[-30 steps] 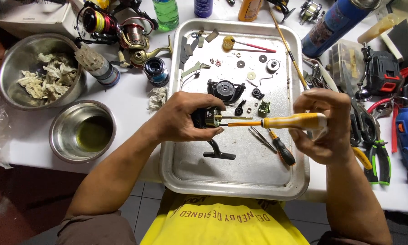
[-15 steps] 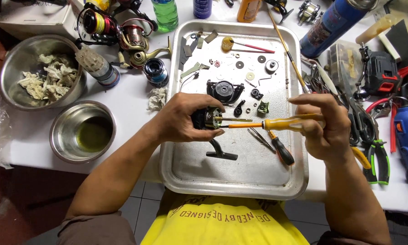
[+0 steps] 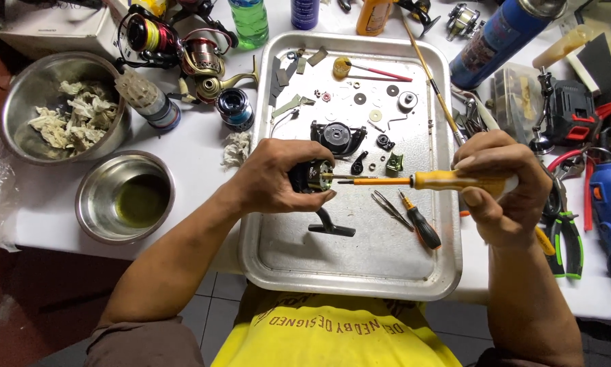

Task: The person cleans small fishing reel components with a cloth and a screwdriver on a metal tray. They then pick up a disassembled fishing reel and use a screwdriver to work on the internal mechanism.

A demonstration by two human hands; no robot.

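Over a metal tray [image 3: 271, 251] at frame centre, the left hand [image 3: 278, 178] is clamping a dark reel body [image 3: 311, 178], its stem pointing down toward the lower edge. The right hand [image 3: 506, 187] is gripping a yellow-handled screwdriver [image 3: 428, 181], whose long axis is lying level, left to right, tip meeting the reel just right of the left fingers. Loose parts are lying at the tray's top; steel bowls [image 3: 91, 204] are sitting on the worktop at left.
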